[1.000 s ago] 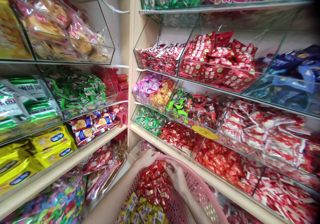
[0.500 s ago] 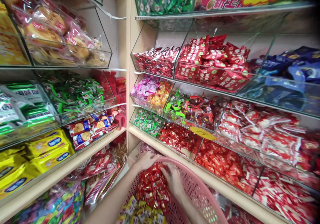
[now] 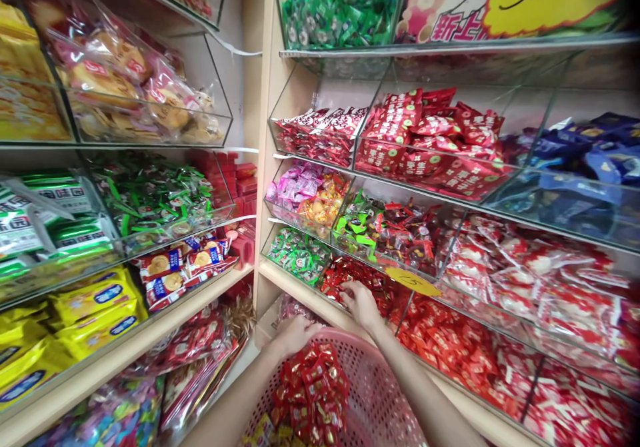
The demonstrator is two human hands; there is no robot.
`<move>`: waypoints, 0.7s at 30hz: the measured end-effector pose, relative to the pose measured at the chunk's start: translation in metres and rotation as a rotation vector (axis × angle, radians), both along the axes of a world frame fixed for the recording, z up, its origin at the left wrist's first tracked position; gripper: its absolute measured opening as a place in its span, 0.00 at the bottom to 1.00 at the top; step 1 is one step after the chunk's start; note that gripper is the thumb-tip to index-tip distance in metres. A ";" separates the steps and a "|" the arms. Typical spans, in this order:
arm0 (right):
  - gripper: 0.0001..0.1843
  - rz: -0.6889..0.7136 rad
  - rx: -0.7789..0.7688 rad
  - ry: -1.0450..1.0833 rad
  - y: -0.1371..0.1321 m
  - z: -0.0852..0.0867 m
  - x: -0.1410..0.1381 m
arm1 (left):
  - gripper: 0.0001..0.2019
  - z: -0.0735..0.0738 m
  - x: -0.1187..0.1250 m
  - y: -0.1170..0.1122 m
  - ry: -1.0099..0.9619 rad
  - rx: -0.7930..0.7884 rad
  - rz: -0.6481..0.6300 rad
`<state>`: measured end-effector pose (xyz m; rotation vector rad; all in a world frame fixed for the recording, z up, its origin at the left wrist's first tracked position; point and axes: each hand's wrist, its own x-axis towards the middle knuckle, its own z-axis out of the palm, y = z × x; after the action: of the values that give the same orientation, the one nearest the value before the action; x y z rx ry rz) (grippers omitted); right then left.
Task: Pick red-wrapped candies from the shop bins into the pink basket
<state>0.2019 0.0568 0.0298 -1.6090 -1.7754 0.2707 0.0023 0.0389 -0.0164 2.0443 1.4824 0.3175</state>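
A pink plastic basket (image 3: 370,360) with a perforated wall is at the bottom centre. Inside it lie a heap of red-wrapped candies (image 3: 315,390) and some yellow-wrapped candies (image 3: 263,430). My left hand (image 3: 296,335) grips the basket's far rim, fingers closed over the edge. Beyond the rim, my right hand (image 3: 361,304) is at the front of a clear bin holding red-wrapped candies (image 3: 333,277). Its fingers are loosely curled and apart, fingertips over the candies, with nothing visible in them.
Clear bins line both walls of this corner. Right of my hand are orange-red candies (image 3: 455,347); left of it, green-and-white ones (image 3: 295,254). A yellow price tag (image 3: 413,280) hangs above. Yellow packs (image 3: 95,304) fill the left shelf, and a wooden shelf edge (image 3: 290,287) runs behind the basket.
My right hand has moved out of the basket, up and over to the red candy bin. My left hand stays on the rim. The view has tilted up slightly.
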 end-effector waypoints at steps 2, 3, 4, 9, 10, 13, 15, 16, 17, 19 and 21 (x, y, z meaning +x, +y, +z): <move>0.10 0.012 -0.093 0.003 0.022 -0.007 0.001 | 0.30 0.000 0.000 0.001 -0.009 0.011 -0.003; 0.10 0.014 -0.136 0.009 0.030 -0.011 0.000 | 0.30 0.000 -0.001 0.001 -0.013 0.015 -0.005; 0.11 0.015 -0.174 0.009 0.035 -0.014 -0.001 | 0.30 -0.001 -0.001 0.002 -0.017 0.017 -0.005; 0.09 -0.066 -0.236 -0.112 0.039 -0.018 -0.008 | 0.30 -0.004 -0.004 0.003 -0.017 0.041 -0.018; 0.08 -0.080 -0.234 -0.125 0.037 -0.018 -0.009 | 0.30 -0.005 -0.004 0.004 -0.015 0.044 -0.020; 0.06 -0.103 -0.235 -0.132 0.033 -0.016 -0.012 | 0.30 -0.008 -0.003 0.004 -0.015 0.046 -0.015; 0.06 -0.116 -0.233 -0.135 0.031 -0.013 -0.011 | 0.30 -0.009 -0.003 0.005 -0.027 0.048 -0.023; 0.06 -0.122 -0.227 -0.138 0.029 -0.011 -0.009 | 0.31 -0.010 -0.003 0.005 -0.032 0.046 -0.030; 0.06 -0.127 -0.216 -0.142 0.027 -0.007 -0.007 | 0.31 -0.010 -0.003 0.005 -0.036 0.042 -0.040; 0.06 -0.124 -0.193 -0.153 0.021 0.002 -0.001 | 0.32 -0.010 -0.004 0.004 -0.037 0.037 -0.053; 0.06 -0.104 -0.173 -0.162 0.014 0.011 0.006 | 0.32 -0.010 -0.004 0.004 -0.028 0.045 -0.055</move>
<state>0.2081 0.0704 0.0410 -1.8865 -1.8225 0.2580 -0.0019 0.0426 -0.0261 2.1036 1.4110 0.3589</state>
